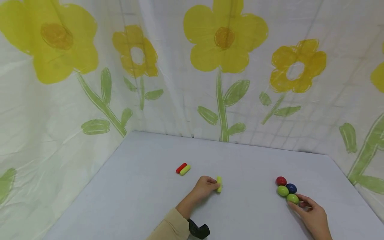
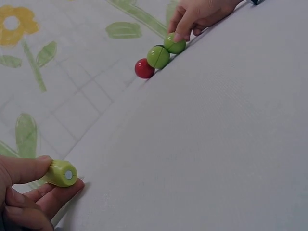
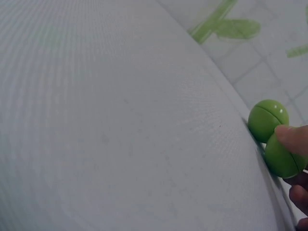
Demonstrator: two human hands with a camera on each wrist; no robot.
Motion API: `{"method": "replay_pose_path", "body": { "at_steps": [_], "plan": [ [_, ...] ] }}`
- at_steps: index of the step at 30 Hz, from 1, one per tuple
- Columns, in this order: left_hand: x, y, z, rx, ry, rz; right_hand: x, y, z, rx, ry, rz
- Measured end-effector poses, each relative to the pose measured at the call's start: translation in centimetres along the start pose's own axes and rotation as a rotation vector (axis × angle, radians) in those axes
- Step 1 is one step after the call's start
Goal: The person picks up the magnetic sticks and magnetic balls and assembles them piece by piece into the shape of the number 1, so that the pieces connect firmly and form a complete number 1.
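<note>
Between thumb and fingers, my left hand [image 1: 205, 187] pinches a yellow-green stick [image 1: 219, 184]; the left wrist view shows a pale round spot on the end of this stick [image 2: 64, 173]. On the right, my right hand [image 1: 313, 213] holds a green ball [image 1: 292, 199] by its sides. That ball touches a small cluster made of another green ball [image 1: 282, 191], a blue ball [image 1: 291, 188] and a red ball [image 1: 281, 181]. In the right wrist view only the two green balls [image 3: 268, 120] show, with the thumb over the nearer one.
A red stick [image 1: 181, 168] and a second yellow-green stick [image 1: 185, 170] lie side by side on the white table [image 1: 144, 186], left of my left hand. Behind the table hangs a curtain [image 1: 174, 100] printed with yellow flowers.
</note>
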State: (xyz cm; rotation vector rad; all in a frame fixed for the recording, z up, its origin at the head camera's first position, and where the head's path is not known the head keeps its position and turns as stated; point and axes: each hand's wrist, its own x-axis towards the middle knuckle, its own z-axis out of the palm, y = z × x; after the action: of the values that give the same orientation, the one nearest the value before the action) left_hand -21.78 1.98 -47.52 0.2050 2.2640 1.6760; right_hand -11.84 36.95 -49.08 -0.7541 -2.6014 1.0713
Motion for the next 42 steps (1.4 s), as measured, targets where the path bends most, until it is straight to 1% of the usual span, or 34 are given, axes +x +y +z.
{"method": "replay_pose_path", "body": {
  "at_steps": [7, 16, 27, 36, 42],
  "plan": [
    [0.1, 0.2, 0.4, -0.011, 0.021, -0.013, 0.0, 0.0, 0.2, 0.006, 0.02, -0.015],
    [-0.1, 0.4, 1.0, -0.012, 0.005, -0.018, -0.3, 0.2, 0.1, 0.007, 0.036, -0.013],
    [0.0, 0.1, 0.9, -0.014, 0.005, -0.031, -0.4, 0.2, 0.0, 0.016, 0.043, -0.028],
    [0.0, 0.0, 0.7, -0.015, -0.01, -0.021, -0.8, -0.5, -0.6, 0.023, 0.019, -0.015],
    [0.0, -0.2, 0.7, -0.03, -0.019, 0.003, -1.2, -1.3, -0.8, 0.038, 0.018, -0.046]
  ]
}}
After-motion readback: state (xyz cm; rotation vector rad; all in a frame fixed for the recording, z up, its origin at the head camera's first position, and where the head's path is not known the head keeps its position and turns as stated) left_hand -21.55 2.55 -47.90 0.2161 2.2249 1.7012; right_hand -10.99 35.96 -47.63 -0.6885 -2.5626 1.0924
